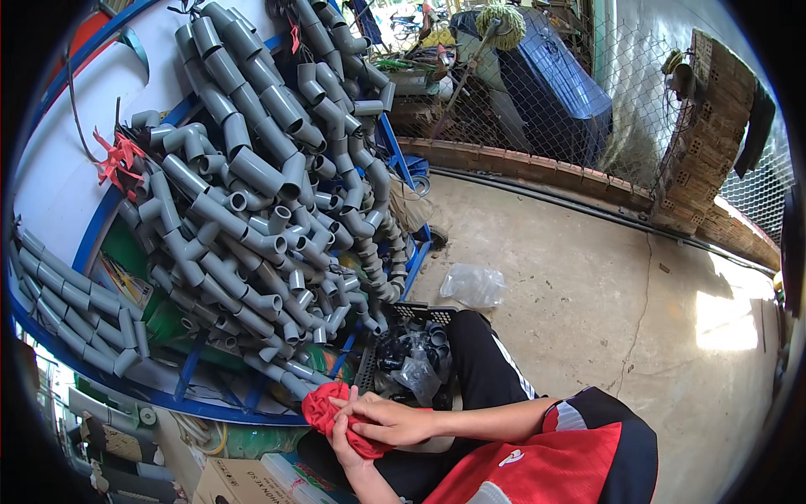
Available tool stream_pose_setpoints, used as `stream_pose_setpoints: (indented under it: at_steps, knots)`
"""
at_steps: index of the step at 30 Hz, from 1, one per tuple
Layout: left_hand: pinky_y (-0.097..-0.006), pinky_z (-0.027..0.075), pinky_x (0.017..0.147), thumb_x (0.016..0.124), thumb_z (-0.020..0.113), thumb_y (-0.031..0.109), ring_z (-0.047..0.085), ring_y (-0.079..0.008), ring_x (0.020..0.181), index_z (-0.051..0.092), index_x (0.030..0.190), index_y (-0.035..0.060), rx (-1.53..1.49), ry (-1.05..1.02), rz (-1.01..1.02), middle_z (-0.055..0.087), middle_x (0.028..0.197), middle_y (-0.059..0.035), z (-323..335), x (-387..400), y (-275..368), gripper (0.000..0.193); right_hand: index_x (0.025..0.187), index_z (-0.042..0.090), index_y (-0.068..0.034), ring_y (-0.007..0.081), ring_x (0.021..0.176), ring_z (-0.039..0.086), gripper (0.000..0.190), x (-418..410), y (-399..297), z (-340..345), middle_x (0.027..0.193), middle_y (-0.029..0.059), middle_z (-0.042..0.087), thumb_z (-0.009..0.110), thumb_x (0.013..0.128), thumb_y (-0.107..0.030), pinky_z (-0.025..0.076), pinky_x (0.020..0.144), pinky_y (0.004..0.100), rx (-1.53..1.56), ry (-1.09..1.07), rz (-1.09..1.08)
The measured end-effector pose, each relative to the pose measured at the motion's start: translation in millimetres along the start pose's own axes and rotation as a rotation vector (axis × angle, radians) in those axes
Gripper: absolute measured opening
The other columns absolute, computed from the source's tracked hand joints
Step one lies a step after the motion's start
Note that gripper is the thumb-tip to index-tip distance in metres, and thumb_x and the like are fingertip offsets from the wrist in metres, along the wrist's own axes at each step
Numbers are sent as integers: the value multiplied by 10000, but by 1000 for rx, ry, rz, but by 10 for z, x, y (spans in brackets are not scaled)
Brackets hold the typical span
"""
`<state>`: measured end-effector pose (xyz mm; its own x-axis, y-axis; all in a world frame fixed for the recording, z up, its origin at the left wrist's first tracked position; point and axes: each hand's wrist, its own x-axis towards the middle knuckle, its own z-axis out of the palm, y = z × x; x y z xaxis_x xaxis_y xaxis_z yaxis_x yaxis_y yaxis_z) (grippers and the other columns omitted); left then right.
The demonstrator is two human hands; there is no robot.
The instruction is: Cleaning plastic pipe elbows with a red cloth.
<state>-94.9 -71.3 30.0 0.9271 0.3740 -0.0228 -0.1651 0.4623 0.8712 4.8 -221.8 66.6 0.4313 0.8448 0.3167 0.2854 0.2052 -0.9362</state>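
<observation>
A bunched red cloth (321, 406) lies between my two hands, low in the middle of the view. My left hand (346, 444) grips it from below, and my right hand (387, 421) is closed over it from the right, its fingers lying across the left fingers. The end of a string of grey plastic pipe fittings (286, 378) meets the cloth at its upper left; whether a fitting is inside the cloth is hidden. Many more strings of grey pipe elbows and couplings (252, 170) hang close together above and to the left.
A blue metal frame (189, 365) curves beneath the hanging fittings. A black crate (365, 365) with dark fittings and clear plastic bags stands beside my knee. A cardboard box (236, 482) is at the bottom. A clear bag (473, 285) lies on the concrete floor before a chain-link fence (541, 94).
</observation>
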Motion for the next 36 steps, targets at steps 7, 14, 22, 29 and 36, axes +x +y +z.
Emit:
stream_pose_setpoints:
  at_steps: [7,14,22,29,36]
  knots:
    - [-547,383,1227,1081,527,274,424,-404,1520,310,1612,-5,-131,101,-12,436,1577,-355,-37,-34,1,638,1662,-38,-58,405,1643,62,919,-122,-170,17,1717,281,5,520,936,-137,195,1277,453,317,-205,123]
    - [-504,516,1136,763,553,-34,606,-401,1322,429,1509,-18,-145,256,88,561,1422,-255,194,-37,126,756,1455,441,-9,217,1069,567,457,155,180,-28,1176,115,545,567,1018,-58,463,1011,379,123,343,17]
    - [-523,458,1183,741,515,-108,559,-392,1378,334,1610,33,-113,251,99,499,1501,-229,46,-72,18,898,1361,675,-80,323,1244,611,390,249,315,-111,1349,169,586,679,977,-153,502,1064,394,-37,71,-5]
    - [-439,360,1238,765,494,-125,458,-323,1477,153,1690,52,247,204,175,411,1588,-198,98,-70,-8,1002,1437,620,-24,312,1392,478,437,402,577,-109,1421,178,557,496,1035,-141,336,1222,411,218,-55,83]
    - [-398,324,1247,736,506,-90,430,-273,1495,170,1681,-13,385,86,189,394,1612,-174,41,-125,26,1006,1505,536,-31,240,1266,575,535,594,685,-55,1378,129,613,357,1117,-352,437,1119,372,332,-163,241]
